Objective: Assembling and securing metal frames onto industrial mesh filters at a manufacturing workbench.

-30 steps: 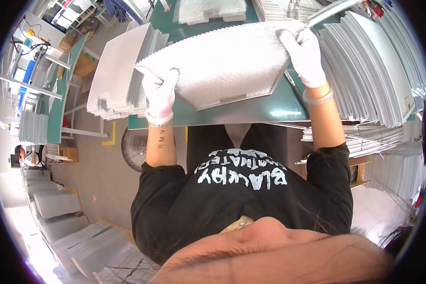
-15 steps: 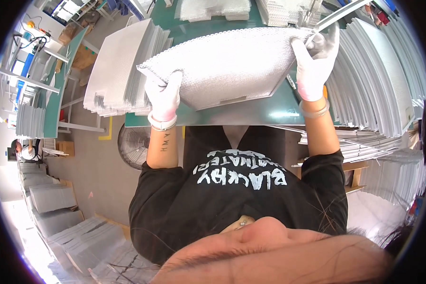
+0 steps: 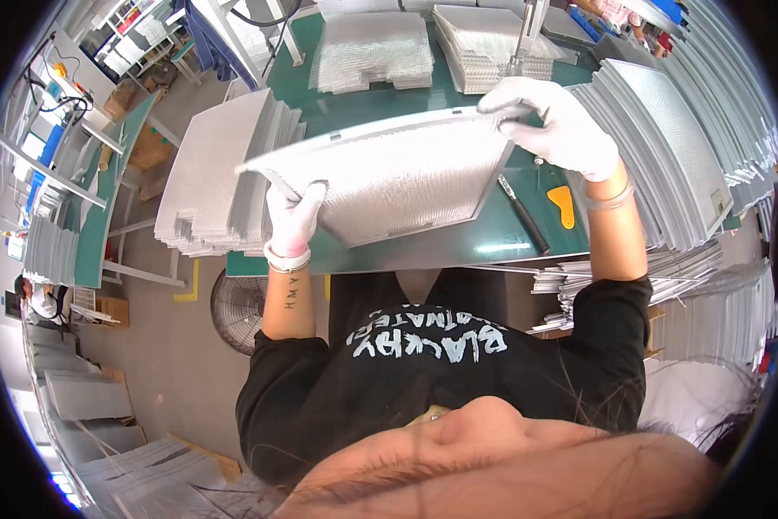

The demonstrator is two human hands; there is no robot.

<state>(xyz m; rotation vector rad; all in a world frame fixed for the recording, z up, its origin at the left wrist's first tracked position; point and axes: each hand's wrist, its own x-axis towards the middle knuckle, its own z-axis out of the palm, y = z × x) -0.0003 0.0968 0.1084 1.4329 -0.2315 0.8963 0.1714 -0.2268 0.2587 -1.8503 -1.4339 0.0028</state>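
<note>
Mesh panel [image 3: 397,177] held tilted above green tabletop [image 3: 458,246], spanning between both gloved hands. Left hand [image 3: 294,216] at panel's 7 o'clock edge, grip closed on it, fingers up, forearm vertical. Right hand [image 3: 557,125] at 2 o'clock corner, grip clamped over rim, wrist bent, arm extended. Panel: flat, silvery, finely ribbed metal mesh, framed, roughly rectangular. Similar stacks [image 3: 220,173] at 9 o'clock and stacks [image 3: 665,147] at 3 o'clock. Orange scraper [image 3: 563,206] near right wrist.
</note>
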